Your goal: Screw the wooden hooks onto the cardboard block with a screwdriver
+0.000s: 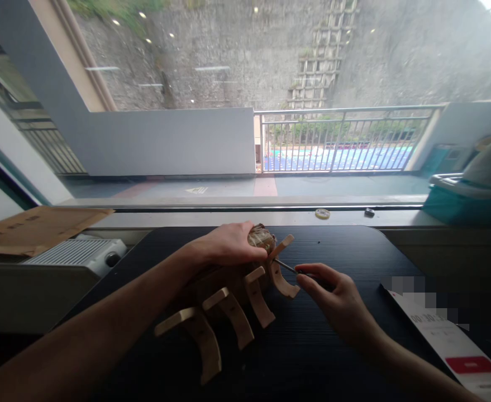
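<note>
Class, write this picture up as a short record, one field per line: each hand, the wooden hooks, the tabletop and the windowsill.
Left hand: against a brown patterned piece
Right hand: holding a thin metal tool, tip at the farthest hook
Wooden hooks: four, curved, in a slanting row
Tabletop: black
Windowsill: round yellow-rimmed item, small dark object

Four pale, curved wooden hooks (234, 315) (dark spots are seen on some) are ranged in a slanting row along a brown piece (214, 286) on the black table (349, 251), and a slim metal-shafted tool (287, 266) is angled at the farthest hook (282, 281).
</note>
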Motion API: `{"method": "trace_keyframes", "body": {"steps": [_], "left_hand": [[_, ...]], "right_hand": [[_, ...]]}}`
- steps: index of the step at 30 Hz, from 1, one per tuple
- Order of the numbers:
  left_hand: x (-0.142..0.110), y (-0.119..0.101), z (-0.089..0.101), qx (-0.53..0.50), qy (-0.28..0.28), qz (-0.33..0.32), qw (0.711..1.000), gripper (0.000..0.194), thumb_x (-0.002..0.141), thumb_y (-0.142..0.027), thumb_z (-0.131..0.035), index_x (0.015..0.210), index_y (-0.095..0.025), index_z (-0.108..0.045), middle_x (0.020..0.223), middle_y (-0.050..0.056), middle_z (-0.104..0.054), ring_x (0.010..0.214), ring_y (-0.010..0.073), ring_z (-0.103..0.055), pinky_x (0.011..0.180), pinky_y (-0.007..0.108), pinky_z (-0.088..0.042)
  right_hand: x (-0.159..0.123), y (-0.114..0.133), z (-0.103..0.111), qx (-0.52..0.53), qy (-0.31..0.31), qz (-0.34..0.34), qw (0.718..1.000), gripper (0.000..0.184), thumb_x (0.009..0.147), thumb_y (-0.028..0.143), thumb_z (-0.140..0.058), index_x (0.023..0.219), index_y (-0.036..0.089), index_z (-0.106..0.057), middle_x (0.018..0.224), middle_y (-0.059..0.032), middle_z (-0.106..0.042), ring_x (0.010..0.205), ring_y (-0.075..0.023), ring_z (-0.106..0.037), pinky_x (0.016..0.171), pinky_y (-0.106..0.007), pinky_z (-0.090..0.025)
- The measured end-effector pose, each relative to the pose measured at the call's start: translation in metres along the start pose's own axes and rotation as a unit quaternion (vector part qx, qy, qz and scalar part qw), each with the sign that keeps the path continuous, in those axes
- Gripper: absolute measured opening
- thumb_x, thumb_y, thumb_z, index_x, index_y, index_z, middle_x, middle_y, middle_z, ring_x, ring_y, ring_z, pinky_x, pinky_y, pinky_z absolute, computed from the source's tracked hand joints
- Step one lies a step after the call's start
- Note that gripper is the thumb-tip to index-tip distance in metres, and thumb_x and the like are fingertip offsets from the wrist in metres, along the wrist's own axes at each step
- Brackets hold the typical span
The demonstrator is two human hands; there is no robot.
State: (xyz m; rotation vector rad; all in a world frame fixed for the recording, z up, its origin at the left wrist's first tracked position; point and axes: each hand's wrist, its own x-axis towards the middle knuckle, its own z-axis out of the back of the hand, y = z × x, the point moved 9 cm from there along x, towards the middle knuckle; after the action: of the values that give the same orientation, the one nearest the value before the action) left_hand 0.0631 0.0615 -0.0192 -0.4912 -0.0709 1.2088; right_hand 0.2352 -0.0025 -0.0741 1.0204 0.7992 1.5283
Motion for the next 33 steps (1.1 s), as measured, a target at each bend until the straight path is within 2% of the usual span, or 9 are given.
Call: {"method": "trace_keyframes", "body": {"steps": [4,8,10,16,19,22,26,29,33], "left_hand": [[0.0,0.002,-0.001,-0.016,0.001,0.006,1.0,0.047,0.065,-0.054,-0.058,0.099,-0.022,-0.057,0.091,0.004,-0.066,0.078,0.0207,-0.061,0.061,0.026,-0.044],[-0.001,0.003,0.0,-0.002,-0.002,0.012,1.0,0.05,0.064,-0.056,-0.058,0.1,-0.02,-0.057,0.091,0.006,-0.066,0.078,0.0218,-0.061,0.06,0.027,-0.043],[-0.001,0.002,0.0,0.002,-0.001,0.013,1.0,0.051,0.065,-0.056,-0.057,0.1,-0.02,-0.057,0.091,0.006,-0.066,0.078,0.0219,-0.06,0.06,0.027,-0.042],[0.0,0.0,0.0,-0.002,-0.005,0.014,1.0,0.05,0.064,-0.055,-0.057,0.1,-0.02,-0.057,0.092,0.006,-0.066,0.077,0.0216,-0.061,0.06,0.027,-0.042],[0.0,0.001,0.0,0.001,-0.01,0.01,1.0,0.05,0.064,-0.055,-0.057,0.1,-0.02,-0.057,0.092,0.006,-0.066,0.077,0.0217,-0.061,0.061,0.027,-0.042],[0.001,0.003,0.0,0.009,-0.01,0.013,1.0,0.05,0.064,-0.057,-0.056,0.098,-0.02,-0.057,0.09,0.006,-0.066,0.076,0.022,-0.061,0.06,0.027,-0.042],[0.0,0.004,0.001,-0.004,-0.012,0.009,1.0,0.049,0.064,-0.056,-0.057,0.098,-0.021,-0.058,0.09,0.005,-0.067,0.077,0.0217,-0.061,0.06,0.027,-0.043],[-0.001,0.003,0.001,-0.007,-0.016,0.011,1.0,0.048,0.065,-0.054,-0.057,0.1,-0.021,-0.058,0.09,0.005,-0.067,0.077,0.0217,-0.061,0.061,0.028,-0.043],[0.0,0.001,0.001,-0.006,-0.012,0.001,1.0,0.046,0.065,-0.053,-0.057,0.099,-0.021,-0.058,0.089,0.005,-0.067,0.076,0.0209,-0.061,0.061,0.027,-0.042]], "right_hand": [[-0.001,0.022,0.004,-0.168,0.018,0.084,0.982,0.029,0.084,0.036,-0.055,0.108,0.021,-0.066,0.083,-0.0052,-0.072,0.072,-0.0196,-0.066,0.059,-0.027,-0.048],[-0.018,0.06,-0.012,-0.413,0.049,0.302,0.858,0.035,0.082,0.009,-0.048,0.113,0.019,-0.063,0.071,-0.0038,-0.066,0.053,-0.0151,-0.058,0.047,-0.025,-0.036],[-0.021,0.061,-0.02,-0.443,0.06,0.334,0.83,0.04,0.081,0.004,-0.046,0.114,0.017,-0.063,0.067,-0.0038,-0.064,0.05,-0.0147,-0.056,0.046,-0.025,-0.033],[0.007,0.015,-0.01,-0.078,0.073,0.039,0.993,0.03,0.087,0.032,-0.052,0.11,0.02,-0.067,0.081,-0.0041,-0.071,0.063,-0.015,-0.062,0.053,-0.024,-0.043],[0.007,0.004,-0.016,0.028,0.119,-0.053,0.991,0.037,0.087,0.04,-0.051,0.111,0.018,-0.066,0.074,-0.0029,-0.069,0.053,-0.0127,-0.058,0.044,-0.022,-0.038],[0.006,0.026,-0.007,-0.126,0.088,0.039,0.987,0.033,0.087,0.036,-0.051,0.111,0.02,-0.066,0.074,-0.0029,-0.069,0.058,-0.0145,-0.06,0.048,-0.023,-0.038],[-0.012,0.064,-0.019,-0.413,0.063,0.25,0.874,0.032,0.085,0.013,-0.049,0.114,0.02,-0.061,0.074,-0.0036,-0.066,0.055,-0.0152,-0.059,0.046,-0.024,-0.031],[-0.018,0.07,-0.03,-0.486,0.062,0.307,0.816,0.035,0.08,0.003,-0.049,0.109,0.018,-0.063,0.068,-0.0023,-0.063,0.048,-0.0137,-0.056,0.044,-0.024,-0.026],[-0.005,0.059,-0.023,-0.375,0.042,0.237,0.895,0.028,0.084,0.014,-0.049,0.105,0.021,-0.066,0.074,-0.0036,-0.068,0.057,-0.0152,-0.062,0.051,-0.025,-0.037]]}}
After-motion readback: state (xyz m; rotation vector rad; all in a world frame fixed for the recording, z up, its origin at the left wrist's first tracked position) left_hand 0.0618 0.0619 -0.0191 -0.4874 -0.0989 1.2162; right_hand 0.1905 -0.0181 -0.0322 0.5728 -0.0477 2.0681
